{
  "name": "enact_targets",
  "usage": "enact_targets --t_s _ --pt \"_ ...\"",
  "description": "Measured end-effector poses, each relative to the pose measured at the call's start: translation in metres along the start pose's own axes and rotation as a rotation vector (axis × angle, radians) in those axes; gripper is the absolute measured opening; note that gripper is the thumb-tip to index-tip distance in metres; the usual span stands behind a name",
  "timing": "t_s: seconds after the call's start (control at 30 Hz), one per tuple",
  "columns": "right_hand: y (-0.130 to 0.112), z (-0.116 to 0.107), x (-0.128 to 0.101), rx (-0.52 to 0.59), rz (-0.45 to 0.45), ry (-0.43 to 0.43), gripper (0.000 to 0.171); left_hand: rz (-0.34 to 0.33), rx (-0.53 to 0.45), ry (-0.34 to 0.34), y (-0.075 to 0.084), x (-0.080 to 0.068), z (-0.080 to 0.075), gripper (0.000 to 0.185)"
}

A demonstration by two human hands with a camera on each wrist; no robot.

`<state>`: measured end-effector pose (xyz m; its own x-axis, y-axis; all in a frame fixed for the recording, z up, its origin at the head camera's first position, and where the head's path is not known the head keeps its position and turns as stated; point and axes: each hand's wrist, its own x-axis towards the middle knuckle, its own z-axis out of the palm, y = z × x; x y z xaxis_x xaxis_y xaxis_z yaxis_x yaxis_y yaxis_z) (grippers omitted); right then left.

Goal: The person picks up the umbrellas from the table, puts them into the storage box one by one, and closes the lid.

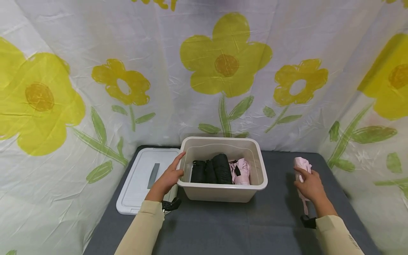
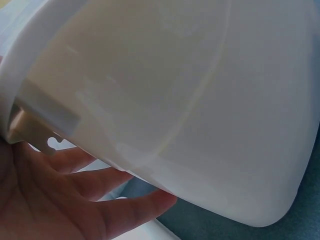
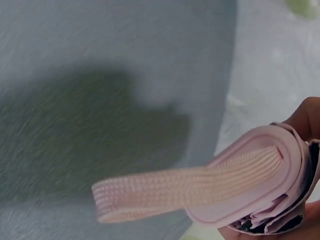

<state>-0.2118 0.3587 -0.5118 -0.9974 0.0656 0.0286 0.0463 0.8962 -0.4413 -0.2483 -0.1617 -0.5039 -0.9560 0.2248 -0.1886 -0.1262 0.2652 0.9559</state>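
Note:
A beige plastic storage bin point(image 1: 220, 194) stands at the middle of the table, its top uncovered. My left hand point(image 1: 168, 180) grips its left rim, with fingers point(image 2: 135, 207) against the outer wall. Inside lie black folded umbrellas point(image 1: 221, 169) side by side, with a pink bundle point(image 1: 243, 171) at their right. Off to the right, my right hand point(image 1: 310, 186) holds a folded pink umbrella point(image 1: 302, 163) above the table. Its flat handle end point(image 3: 250, 170) and ribbed wrist strap point(image 3: 165, 192) show in the right wrist view, the strap hanging loose.
A white lid point(image 1: 137, 180) with a grey handle lies left of the bin, partly under my left arm. Dark grey cloth covers the table point(image 1: 220, 226). Behind and at both sides hangs a white curtain point(image 1: 169, 88) painted with yellow flowers.

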Motion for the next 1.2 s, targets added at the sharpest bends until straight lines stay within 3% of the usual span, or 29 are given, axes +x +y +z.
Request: enact_targets --t_s 0.7,1.2 --pt "-0.065 -0.031 0.002 0.168 -0.115 -0.025 0.060 0.005 0.026 0.033 0.003 -0.003 0.002 0.084" --pt "-0.099 -0.051 -0.003 0.295 -0.122 -0.092 0.064 0.011 0.019 0.054 -0.003 0.000 0.003 0.083"
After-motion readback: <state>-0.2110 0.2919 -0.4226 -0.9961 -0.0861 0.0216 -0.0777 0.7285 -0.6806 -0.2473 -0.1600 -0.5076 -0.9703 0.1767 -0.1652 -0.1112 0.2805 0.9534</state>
